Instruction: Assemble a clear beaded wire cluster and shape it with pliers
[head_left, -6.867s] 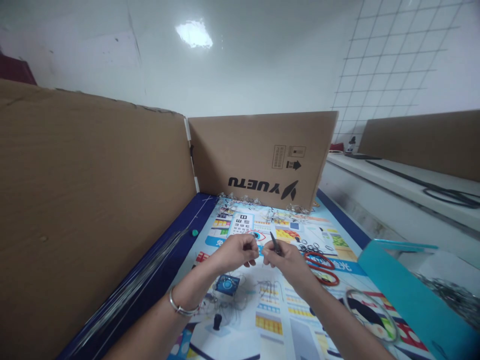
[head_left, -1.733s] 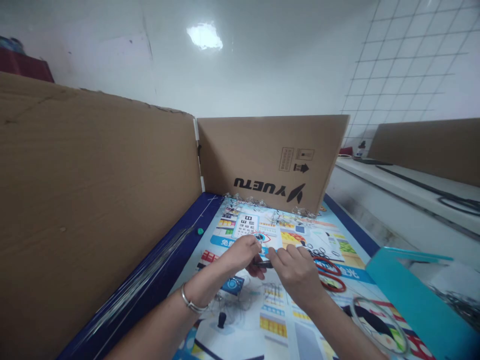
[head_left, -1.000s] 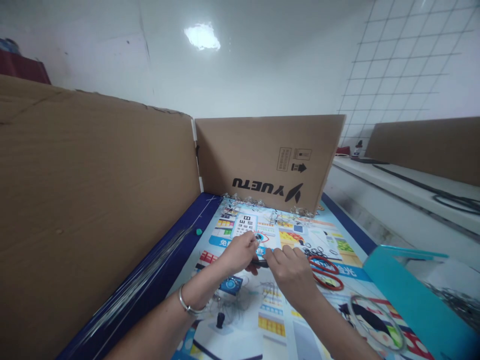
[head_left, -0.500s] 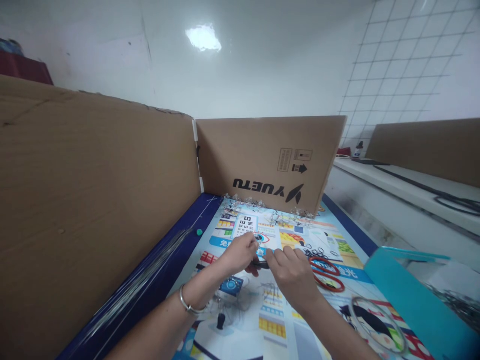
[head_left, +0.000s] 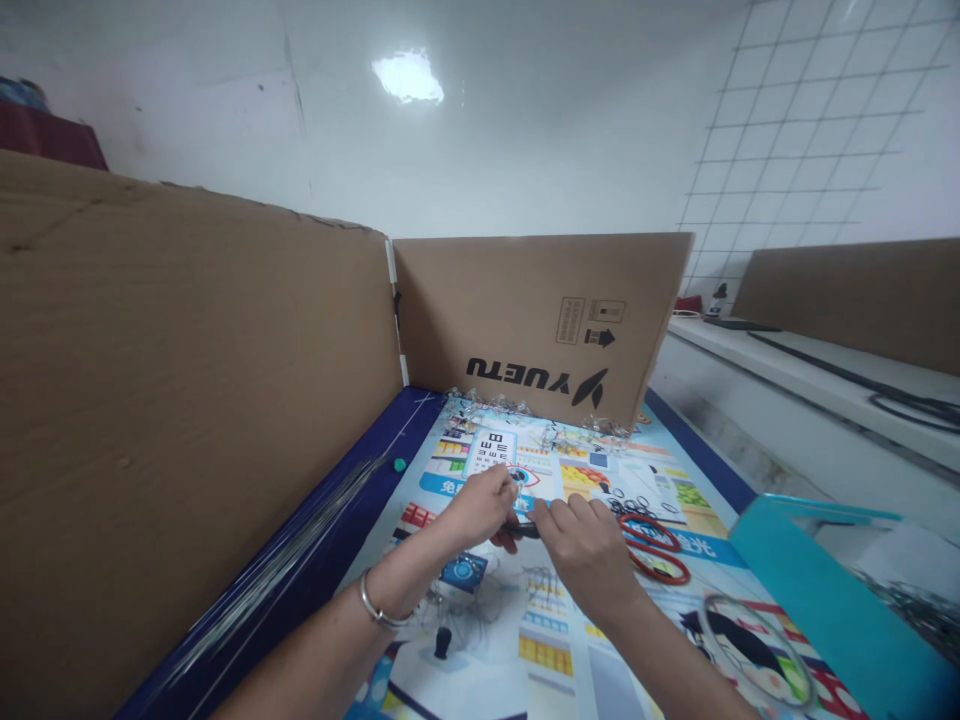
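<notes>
My left hand (head_left: 484, 505) and my right hand (head_left: 581, 540) are close together above the printed table sheet (head_left: 472, 660). Between them is a slim dark object (head_left: 528, 531), mostly hidden by the fingers. My left hand is closed with its fingers pinched around the dark object's near end. The fingers of my right hand curl over the other end. Red oval loops (head_left: 660, 565) lie just right of my right hand, and several small black rings (head_left: 637, 503) are behind them. Thin clear wire pieces and a black knob-like piece (head_left: 442, 642) lie below my left wrist.
Cardboard panels stand at the left (head_left: 187, 380) and back (head_left: 525, 310). Tangled wire pieces (head_left: 495, 403) lie along the back panel. Long thin wires (head_left: 262, 570) run down the left edge. A turquoise box (head_left: 817, 590) holding wire pieces and a wire coil (head_left: 750, 650) are at right.
</notes>
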